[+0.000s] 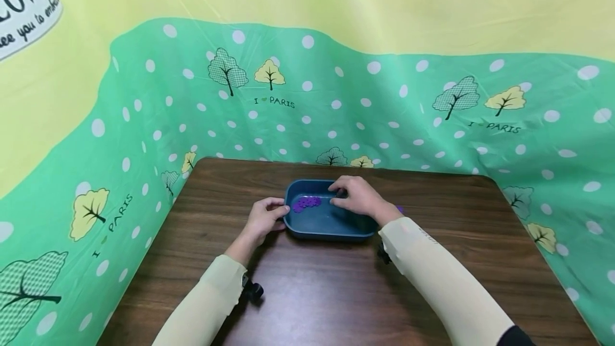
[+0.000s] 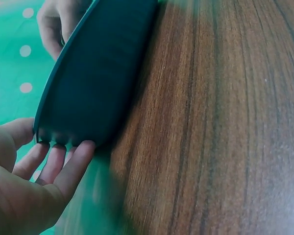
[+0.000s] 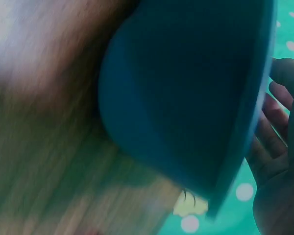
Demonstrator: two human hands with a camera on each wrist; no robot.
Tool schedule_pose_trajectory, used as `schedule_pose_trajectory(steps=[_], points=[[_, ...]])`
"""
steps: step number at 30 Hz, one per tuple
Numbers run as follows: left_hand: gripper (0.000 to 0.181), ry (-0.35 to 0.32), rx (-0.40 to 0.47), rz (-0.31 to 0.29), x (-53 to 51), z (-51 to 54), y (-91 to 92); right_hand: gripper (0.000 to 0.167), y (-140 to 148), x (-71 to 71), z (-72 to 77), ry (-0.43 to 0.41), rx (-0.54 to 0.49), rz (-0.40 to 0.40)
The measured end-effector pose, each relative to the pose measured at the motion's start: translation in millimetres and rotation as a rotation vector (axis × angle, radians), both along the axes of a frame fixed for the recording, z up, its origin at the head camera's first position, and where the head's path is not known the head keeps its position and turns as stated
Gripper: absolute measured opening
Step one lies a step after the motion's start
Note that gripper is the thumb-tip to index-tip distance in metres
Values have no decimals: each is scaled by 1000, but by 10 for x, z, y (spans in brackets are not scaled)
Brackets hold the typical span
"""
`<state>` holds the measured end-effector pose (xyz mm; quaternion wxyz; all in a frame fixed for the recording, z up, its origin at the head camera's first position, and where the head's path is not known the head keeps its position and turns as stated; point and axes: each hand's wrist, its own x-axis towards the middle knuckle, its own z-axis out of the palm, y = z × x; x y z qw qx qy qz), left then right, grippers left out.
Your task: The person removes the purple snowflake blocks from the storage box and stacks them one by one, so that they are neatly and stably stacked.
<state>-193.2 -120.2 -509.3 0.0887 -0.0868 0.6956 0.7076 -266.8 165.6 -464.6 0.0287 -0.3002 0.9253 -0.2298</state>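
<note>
A dark blue rectangular container (image 1: 326,227) stands on the table, with several small purple pieces (image 1: 306,203) on the left of its floor. My left hand (image 1: 263,218) grips its left end; in the left wrist view that hand (image 2: 39,181) has the thumb at the rim and fingers against the outer wall (image 2: 88,88). Over the container's right part is my right hand (image 1: 357,195), bent fingers and thumb apart; whether anything lies between them is unclear. The right wrist view shows this hand (image 3: 279,142) partly hidden behind the container wall (image 3: 186,88).
Something small and purple (image 1: 400,209) shows beside my right wrist, partly hidden. The brown wooden table (image 1: 317,292) reaches back to a green and yellow patterned cloth (image 1: 307,122), which also hangs on the left and right sides.
</note>
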Motion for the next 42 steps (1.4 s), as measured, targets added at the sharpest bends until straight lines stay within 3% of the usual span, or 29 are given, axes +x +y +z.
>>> schedule_pose_trajectory(steps=[11, 22, 42], points=[[34, -4, 0, -5, -5, 7, -5, 32, -230, -26, -170, -53, 34, 15], [34, -10, 0, -10, -10, 8, -6, 35, -355, -44, -288, -153, 96, -46], [36, -26, 5, -11, -25, -13, -14, 31, -449, -52, -337, -67, 262, -40]])
